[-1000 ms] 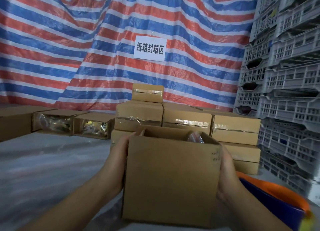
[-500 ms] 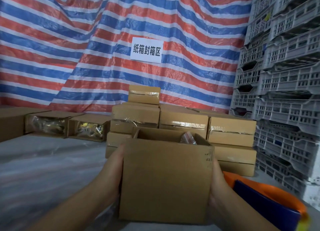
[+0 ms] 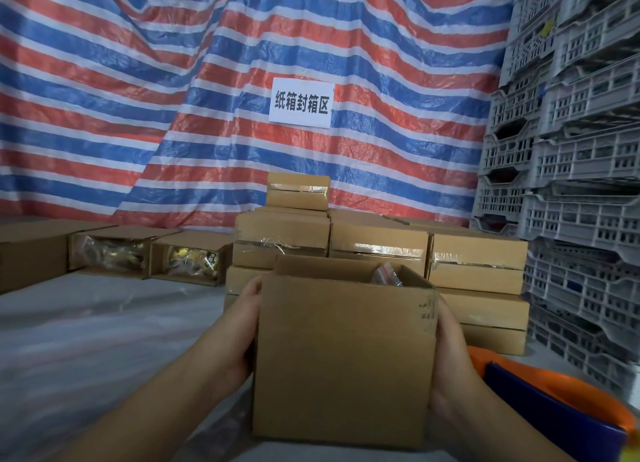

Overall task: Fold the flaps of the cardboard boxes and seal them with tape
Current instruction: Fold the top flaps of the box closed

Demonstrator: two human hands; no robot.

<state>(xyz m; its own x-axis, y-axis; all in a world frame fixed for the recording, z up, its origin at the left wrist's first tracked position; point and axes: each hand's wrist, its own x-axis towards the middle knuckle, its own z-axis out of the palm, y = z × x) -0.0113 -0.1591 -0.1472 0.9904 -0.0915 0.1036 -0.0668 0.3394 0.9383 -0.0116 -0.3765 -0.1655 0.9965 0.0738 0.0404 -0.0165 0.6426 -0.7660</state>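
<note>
Box (image 3: 343,357) upright, top open, on worktop (image 3: 86,340) before taped stack (image 3: 377,250). Left hand (image 3: 239,330) flat on box's left side, right hand (image 3: 450,357) on right side; fingers straight, pressing.

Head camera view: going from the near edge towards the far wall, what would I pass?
Open brown cardboard box held between the left hand and right hand → stack of taped brown cardboard boxes → white paper sign on the red, white and blue striped tarpaulin.
</note>
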